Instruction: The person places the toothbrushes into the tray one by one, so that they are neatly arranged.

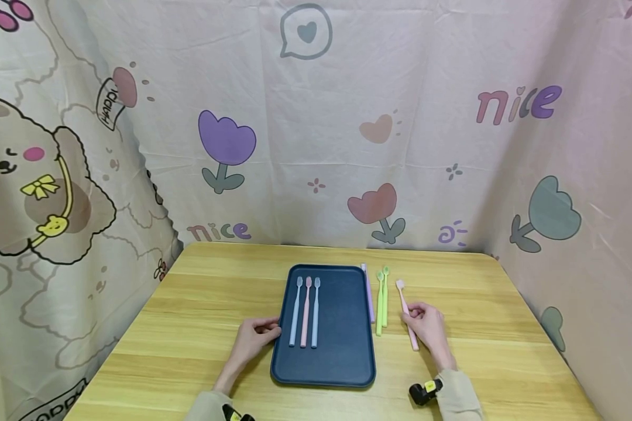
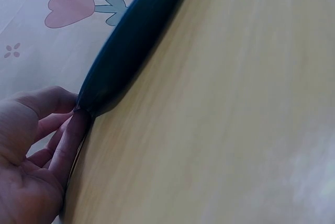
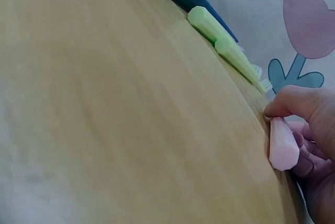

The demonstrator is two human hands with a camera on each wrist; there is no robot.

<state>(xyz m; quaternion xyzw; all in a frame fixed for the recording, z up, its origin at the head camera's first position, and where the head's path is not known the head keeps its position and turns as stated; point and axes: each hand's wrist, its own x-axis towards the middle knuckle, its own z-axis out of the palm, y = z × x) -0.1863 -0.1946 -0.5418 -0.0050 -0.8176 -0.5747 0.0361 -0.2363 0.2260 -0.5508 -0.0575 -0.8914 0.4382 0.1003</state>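
Observation:
A dark blue tray (image 1: 342, 356) lies on the table with two blue toothbrushes and a pink one between them (image 1: 305, 316) side by side on its left half. At the tray's left edge, my left hand (image 1: 256, 339) pinches the rim (image 2: 107, 72) between thumb and fingers. To the right of the tray, my right hand (image 1: 426, 324) holds a pale pink toothbrush (image 1: 413, 339) by its handle, bristle end pointing away from me. In the right wrist view, the thumb and fingers grip that pink handle (image 3: 283, 150) close to the table surface.
Two green toothbrushes (image 1: 380, 310) lie between the tray and my right hand. A purple toothbrush (image 1: 369, 292) lies along the tray's right edge. The wooden table (image 1: 189, 304) ends at a printed curtain (image 1: 305, 146) behind and on both sides.

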